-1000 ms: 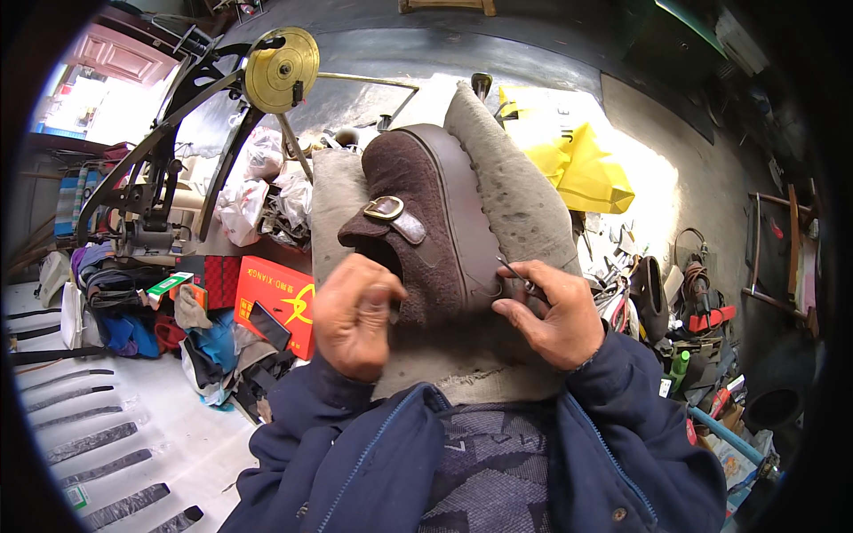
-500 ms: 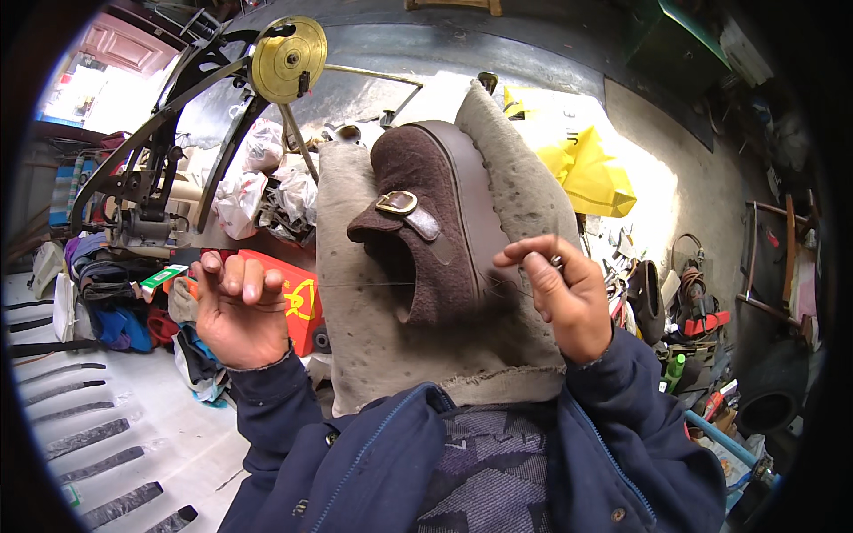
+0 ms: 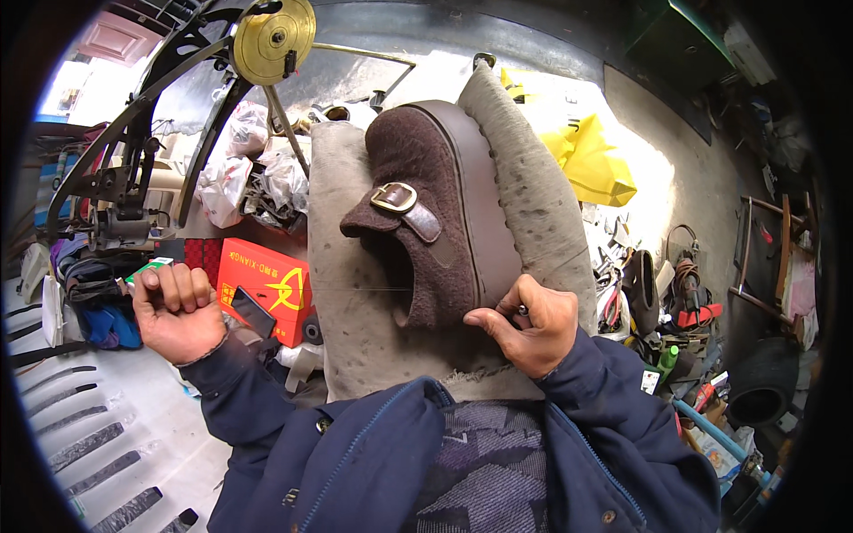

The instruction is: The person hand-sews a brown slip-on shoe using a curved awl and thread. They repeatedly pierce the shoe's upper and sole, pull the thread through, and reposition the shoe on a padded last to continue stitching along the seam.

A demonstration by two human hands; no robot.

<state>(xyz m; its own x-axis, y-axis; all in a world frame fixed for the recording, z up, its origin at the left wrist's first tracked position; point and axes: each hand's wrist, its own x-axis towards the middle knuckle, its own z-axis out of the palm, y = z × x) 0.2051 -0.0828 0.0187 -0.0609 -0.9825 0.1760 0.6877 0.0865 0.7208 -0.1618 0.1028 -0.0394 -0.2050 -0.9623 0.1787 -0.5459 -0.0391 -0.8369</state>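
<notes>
A dark brown fuzzy clog shoe (image 3: 435, 186) with a gold buckle lies on its side on a grey cushion (image 3: 542, 231) over my lap, its opening toward me. A thin thread (image 3: 369, 290) stretches taut from the opening toward my left hand (image 3: 182, 311), which is raised left of the cushion with its fingers curled closed; where the thread meets them is hard to see. My right hand (image 3: 530, 324) pinches at the sole edge near the heel. Between its fingers shows the end of a small dark metal tool (image 3: 523, 311), mostly hidden.
An orange-red box (image 3: 267, 280) with a phone-like dark slab leaning on it stands left of the cushion. A black machine with a brass wheel (image 3: 275, 40) rises behind. Plastic bags, a yellow bag (image 3: 591, 160), tools and a dark boot (image 3: 642, 289) crowd both sides.
My left hand has moved left and slightly down, its fingers curling more. My right hand has come down and left to the shoe's heel edge. The shoe keeps its pose.
</notes>
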